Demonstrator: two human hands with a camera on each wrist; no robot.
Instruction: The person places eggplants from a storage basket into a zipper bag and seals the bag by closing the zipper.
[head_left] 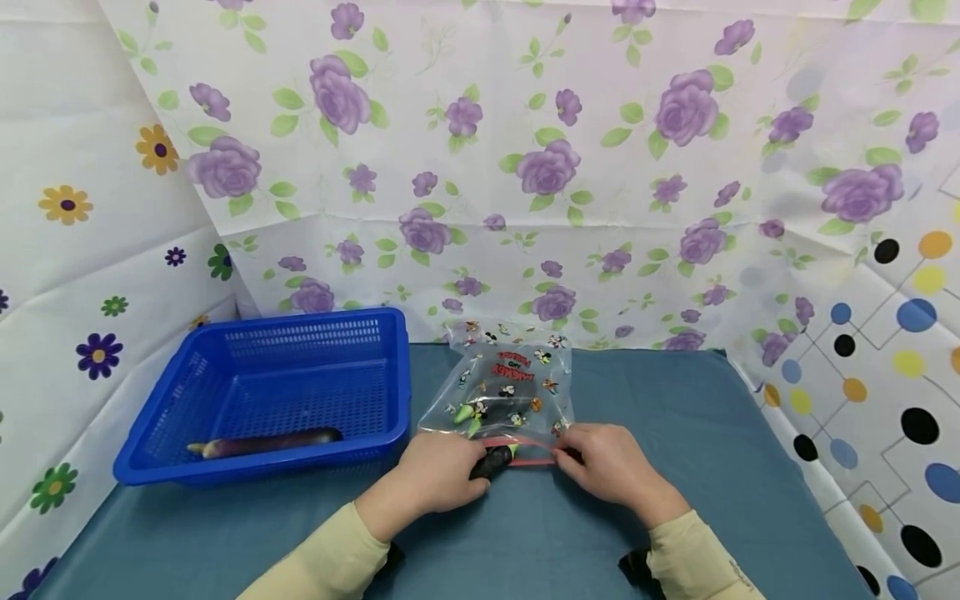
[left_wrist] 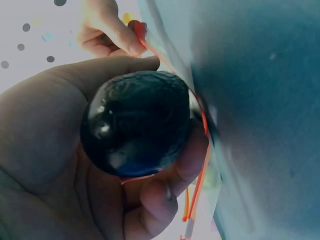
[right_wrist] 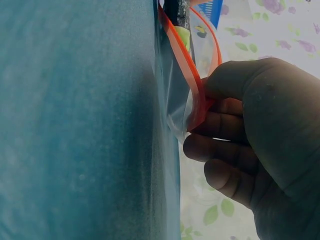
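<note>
My left hand (head_left: 442,471) grips a dark, glossy eggplant (left_wrist: 137,125) by its rounded end, fingers curled round it. The eggplant's light green tip (head_left: 513,450) points into the mouth of a clear zip bag (head_left: 555,392) with cartoon prints. My right hand (head_left: 611,462) pinches the right end of the bag's red zip edge (right_wrist: 185,60), which bows apart in the right wrist view. Inside the bag lies another dark vegetable with a green stem (head_left: 465,412), partly covered by the prints.
A blue plastic basket (head_left: 401,367) stands left of the bag, with a long purple eggplant (head_left: 273,442) lying along its near side. Blue-green cloth (head_left: 675,400) covers the table. A flowered sheet (head_left: 480,167) hangs behind, with patterned sheets at both sides.
</note>
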